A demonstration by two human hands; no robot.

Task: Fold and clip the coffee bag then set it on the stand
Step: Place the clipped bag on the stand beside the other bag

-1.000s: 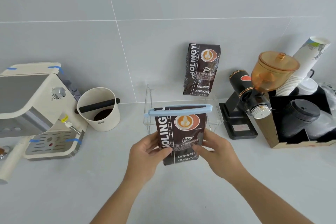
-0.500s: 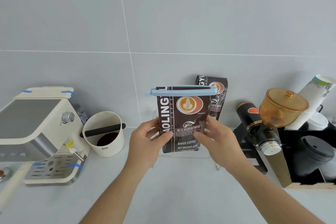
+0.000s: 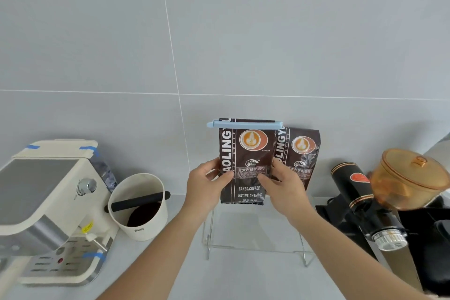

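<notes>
I hold a dark brown coffee bag (image 3: 246, 153) upright with both hands. A light blue clip (image 3: 244, 124) closes its folded top. My left hand (image 3: 207, 185) grips the bag's left edge and my right hand (image 3: 283, 185) grips its right edge. The bag's bottom is level with the top of the clear acrylic stand (image 3: 255, 246); whether it rests on it I cannot tell. A second coffee bag (image 3: 299, 153) of the same kind stands just behind to the right, against the wall.
A cream espresso machine (image 3: 48, 202) is at the left, with a white knock box (image 3: 138, 204) beside it. A black grinder (image 3: 360, 202) with an amber hopper (image 3: 409, 178) stands to the right of the stand. A grey tiled wall is behind.
Both hands have carried the clipped bag up from the counter and back over the stand, close to the second bag. The camera has tilted upward.
</notes>
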